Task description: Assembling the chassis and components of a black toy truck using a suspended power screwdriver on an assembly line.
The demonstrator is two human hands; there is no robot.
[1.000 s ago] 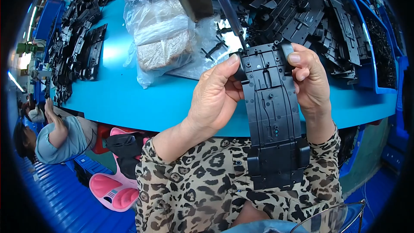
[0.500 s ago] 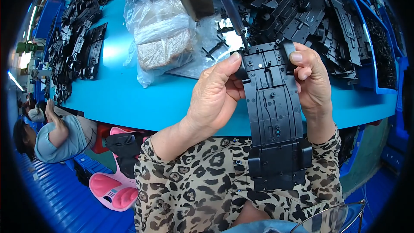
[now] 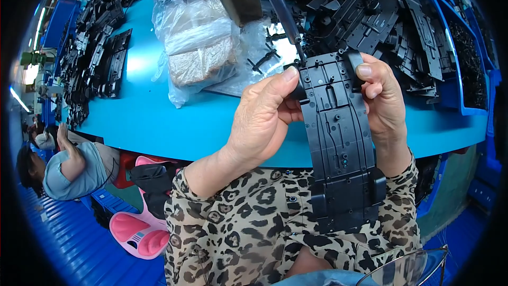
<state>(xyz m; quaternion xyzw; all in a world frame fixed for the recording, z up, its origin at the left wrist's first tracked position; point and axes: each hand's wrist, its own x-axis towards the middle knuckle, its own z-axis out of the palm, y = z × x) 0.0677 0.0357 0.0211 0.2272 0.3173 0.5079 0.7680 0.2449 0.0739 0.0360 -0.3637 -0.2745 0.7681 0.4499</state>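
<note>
While left hand (image 3: 259, 114) pinches black panel (image 3: 338, 132) by left edge, thumb uppermost, curled right hand (image 3: 386, 100) grips opposite edge.

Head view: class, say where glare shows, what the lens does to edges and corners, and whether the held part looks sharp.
Head view: white glare marks the turquoise table left of the wrapped block; head view: the table's front edge looks bowed, and the corners fall to black; head view: the held black plastic part is sharp enough to show its ridges.
</note>
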